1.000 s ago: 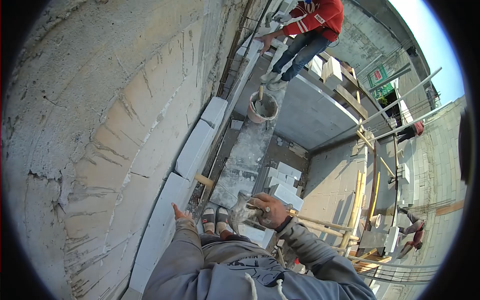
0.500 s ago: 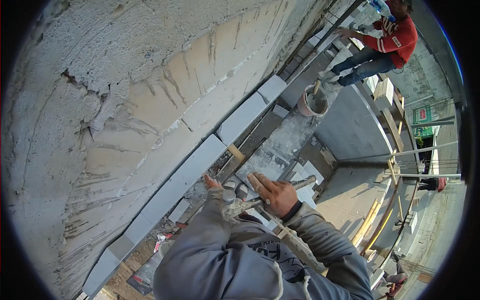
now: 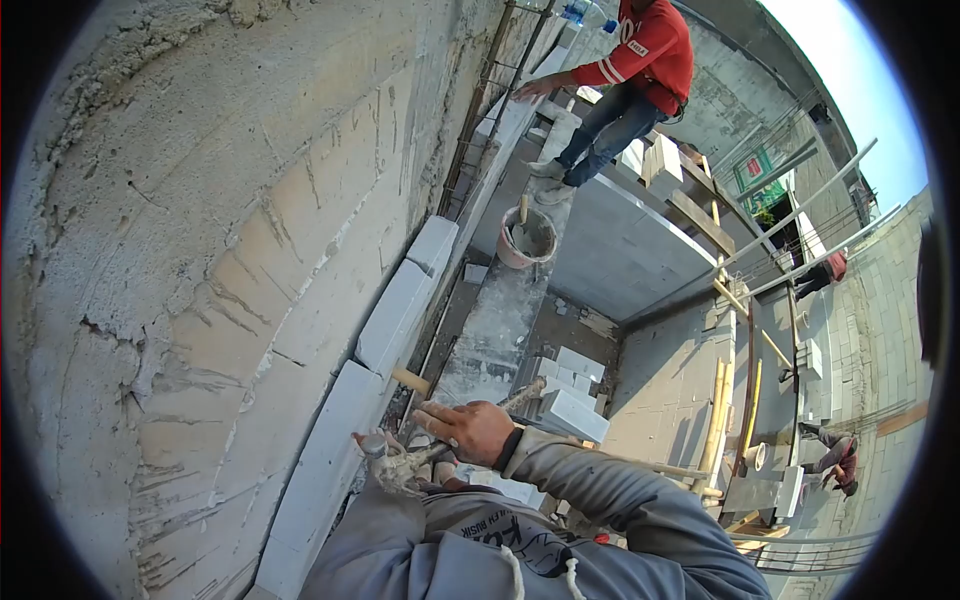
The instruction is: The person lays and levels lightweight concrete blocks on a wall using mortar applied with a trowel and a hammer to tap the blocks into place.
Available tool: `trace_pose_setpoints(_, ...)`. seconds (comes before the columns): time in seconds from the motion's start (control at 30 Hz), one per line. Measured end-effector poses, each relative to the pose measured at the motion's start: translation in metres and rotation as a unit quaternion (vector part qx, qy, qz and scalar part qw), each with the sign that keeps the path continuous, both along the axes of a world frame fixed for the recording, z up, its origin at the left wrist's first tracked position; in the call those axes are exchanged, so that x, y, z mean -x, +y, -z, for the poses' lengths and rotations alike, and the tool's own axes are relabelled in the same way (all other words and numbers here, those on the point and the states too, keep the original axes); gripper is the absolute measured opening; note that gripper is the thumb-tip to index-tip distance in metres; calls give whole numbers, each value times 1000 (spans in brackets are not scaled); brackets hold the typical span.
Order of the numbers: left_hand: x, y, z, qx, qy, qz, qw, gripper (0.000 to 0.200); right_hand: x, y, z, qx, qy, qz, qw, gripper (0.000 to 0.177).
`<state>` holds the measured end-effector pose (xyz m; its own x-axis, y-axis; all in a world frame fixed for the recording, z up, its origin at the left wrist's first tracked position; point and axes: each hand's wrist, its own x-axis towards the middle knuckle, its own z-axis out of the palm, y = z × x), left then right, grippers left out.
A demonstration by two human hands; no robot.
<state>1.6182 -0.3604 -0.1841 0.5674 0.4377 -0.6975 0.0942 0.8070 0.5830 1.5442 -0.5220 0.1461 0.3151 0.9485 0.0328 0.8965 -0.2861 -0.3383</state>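
Observation:
A mortar-crusted pole (image 3: 525, 396) crosses in front of my body. My right hand (image 3: 470, 432) lies over it from above and grips it, with the fingers pointing left across it. At the pole's left part, a joint wrapped in crusted cord (image 3: 400, 470) has a round metal end (image 3: 374, 445). Only a bit of my left hand (image 3: 358, 440) shows beside that end; the rest is hidden behind it and the sleeve. A wooden handle (image 3: 411, 381) sticks out beside the row of pale blocks (image 3: 322, 470).
A rough wall (image 3: 230, 300) fills the left. A bucket (image 3: 527, 238) with a tool in it stands on a mortar-stained plank (image 3: 490, 325). Beyond it a person in red (image 3: 655, 50) stands by the wall. Poles, stacked blocks and two further people are at the right.
The view has turned, so the wall, bucket and co-worker sit further left and more sky shows. My right hand is still on the pole; less of my left hand shows.

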Motion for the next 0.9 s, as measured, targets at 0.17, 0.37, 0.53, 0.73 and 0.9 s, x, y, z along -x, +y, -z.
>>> trace_pose_setpoints(0.17, 24, 8, 0, -105, 19, 102, 989, 65, -2, -3, -2, 15, 3, 0, 1000, 66)
trace_pose_setpoints(0.37, 182, 12, 49, -188, 139, 187, 954, 61, -6, 6, -11, 72, 39, -2, 997, 41)
trace_pose_setpoints(0.53, 221, 8, 71, -260, 164, 303, 902, 58, -3, 2, 13, 125, 140, 76, 979, 37)
trace_pose_setpoints(0.73, 238, -1, -40, 36, 17, 431, 901, 56, 32, -23, 69, 176, 338, 309, 872, 42)
trace_pose_setpoints(0.9, 226, -38, -91, 143, -111, 502, 846, 85, 38, -42, 99, 207, 305, 348, 862, 43)
